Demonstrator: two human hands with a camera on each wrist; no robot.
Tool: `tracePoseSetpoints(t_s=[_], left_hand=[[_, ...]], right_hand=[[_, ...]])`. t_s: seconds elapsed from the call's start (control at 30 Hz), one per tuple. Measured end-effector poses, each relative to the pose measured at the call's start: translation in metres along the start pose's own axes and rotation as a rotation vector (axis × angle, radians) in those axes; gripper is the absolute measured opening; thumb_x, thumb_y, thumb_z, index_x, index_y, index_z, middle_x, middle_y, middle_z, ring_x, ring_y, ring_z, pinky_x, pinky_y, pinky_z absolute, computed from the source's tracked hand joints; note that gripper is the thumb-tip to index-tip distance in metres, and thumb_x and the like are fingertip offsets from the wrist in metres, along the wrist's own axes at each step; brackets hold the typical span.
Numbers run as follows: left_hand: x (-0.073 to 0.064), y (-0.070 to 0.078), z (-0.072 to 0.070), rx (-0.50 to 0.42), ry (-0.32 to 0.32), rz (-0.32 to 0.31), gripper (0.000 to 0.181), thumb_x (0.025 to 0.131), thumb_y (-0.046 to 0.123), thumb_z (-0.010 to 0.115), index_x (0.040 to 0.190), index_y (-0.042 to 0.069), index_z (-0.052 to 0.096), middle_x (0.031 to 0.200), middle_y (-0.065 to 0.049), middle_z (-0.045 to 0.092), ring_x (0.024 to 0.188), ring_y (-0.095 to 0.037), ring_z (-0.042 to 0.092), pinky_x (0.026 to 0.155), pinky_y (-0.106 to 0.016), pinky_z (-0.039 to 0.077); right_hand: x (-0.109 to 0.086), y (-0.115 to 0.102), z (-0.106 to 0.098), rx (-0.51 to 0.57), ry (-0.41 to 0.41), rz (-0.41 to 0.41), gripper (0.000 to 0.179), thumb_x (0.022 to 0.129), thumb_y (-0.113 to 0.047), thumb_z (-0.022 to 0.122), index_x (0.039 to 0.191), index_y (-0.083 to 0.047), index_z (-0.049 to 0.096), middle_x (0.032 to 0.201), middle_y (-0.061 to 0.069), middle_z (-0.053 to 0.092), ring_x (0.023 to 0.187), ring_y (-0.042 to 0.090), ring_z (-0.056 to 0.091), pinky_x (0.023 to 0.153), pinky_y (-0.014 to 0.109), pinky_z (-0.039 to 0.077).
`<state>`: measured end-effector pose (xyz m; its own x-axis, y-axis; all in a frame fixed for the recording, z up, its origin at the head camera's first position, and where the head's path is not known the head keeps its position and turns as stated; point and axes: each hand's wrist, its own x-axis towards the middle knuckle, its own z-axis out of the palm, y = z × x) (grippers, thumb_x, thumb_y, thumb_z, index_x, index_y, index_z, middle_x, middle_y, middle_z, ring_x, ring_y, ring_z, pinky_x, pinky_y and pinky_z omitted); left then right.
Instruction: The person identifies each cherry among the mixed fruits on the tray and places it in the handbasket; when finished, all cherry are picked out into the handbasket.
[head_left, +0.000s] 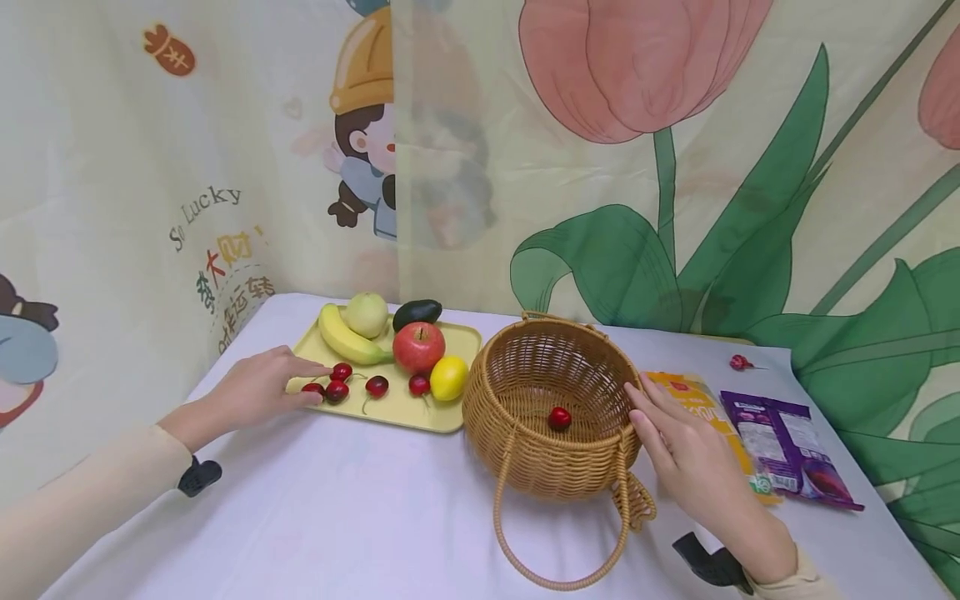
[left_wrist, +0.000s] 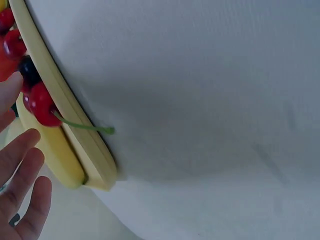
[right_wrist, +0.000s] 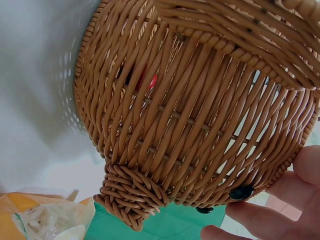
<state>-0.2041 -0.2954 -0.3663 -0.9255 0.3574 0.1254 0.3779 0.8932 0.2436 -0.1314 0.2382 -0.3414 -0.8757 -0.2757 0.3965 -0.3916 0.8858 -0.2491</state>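
1. The left hand [head_left: 258, 390] lies flat with straight fingers at the near corner of the yellow tray [head_left: 390, 412], fingertips at the cluster of cherries [head_left: 337, 390]; it grips nothing yet.
2. The tray also carries a banana [head_left: 345, 337], pear [head_left: 367, 314], avocado [head_left: 417, 313], apple [head_left: 418, 346] and lemon [head_left: 448, 377].
3. The wicker basket [head_left: 525, 467] sits just right of the tray on the worktop [head_left: 360, 517], with one cherry [head_left: 559, 418] inside, so the moving of cherries looks barely begun: several remain on the tray.
4. The right hand [head_left: 686, 454] rests open against the basket's right rim, steadying it.
5. Two snack packets [head_left: 787, 446] lie further right, and a stray cherry [head_left: 738, 362] beyond.
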Motion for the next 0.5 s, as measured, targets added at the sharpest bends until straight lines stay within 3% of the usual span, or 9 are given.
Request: tracePoseSetpoints(t_s=[0.2, 0.37, 0.5], left_hand=[[0.000, -0.011, 0.000, 0.014, -0.028, -0.060, 0.038, 0.086, 0.031, 0.082, 0.122, 0.019, 0.077, 0.078, -0.002, 0.058, 0.070, -0.014, 0.043, 0.057, -0.028, 0.034], [0.000, -0.013, 0.002, -0.008, -0.051, -0.051, 0.036, 0.086, 0.029, 0.082, 0.120, 0.020, 0.078, 0.075, 0.001, 0.054, 0.069, -0.014, 0.041, 0.059, -0.027, 0.033], [-0.002, -0.013, 0.006, -0.007, -0.060, -0.055, 0.035, 0.086, 0.028, 0.082, 0.120, 0.020, 0.078, 0.070, 0.002, 0.052, 0.068, -0.014, 0.039, 0.059, -0.027, 0.031]], right_hand=[[0.000, -0.002, 0.000, 0.003, 0.007, -0.001, 0.043, 0.107, -0.025, 0.054, 0.148, -0.009, 0.056, 0.155, 0.020, 0.048, 0.128, 0.054, 0.055, 0.096, 0.069, 0.047], [0.000, -0.002, 0.000, -0.006, 0.032, -0.012, 0.042, 0.107, -0.024, 0.055, 0.146, -0.008, 0.057, 0.155, 0.019, 0.049, 0.128, 0.053, 0.057, 0.097, 0.068, 0.047], [0.000, -0.001, 0.000, -0.004, 0.005, 0.000, 0.043, 0.107, -0.025, 0.054, 0.148, -0.010, 0.055, 0.156, 0.019, 0.047, 0.130, 0.053, 0.055, 0.097, 0.068, 0.046]])
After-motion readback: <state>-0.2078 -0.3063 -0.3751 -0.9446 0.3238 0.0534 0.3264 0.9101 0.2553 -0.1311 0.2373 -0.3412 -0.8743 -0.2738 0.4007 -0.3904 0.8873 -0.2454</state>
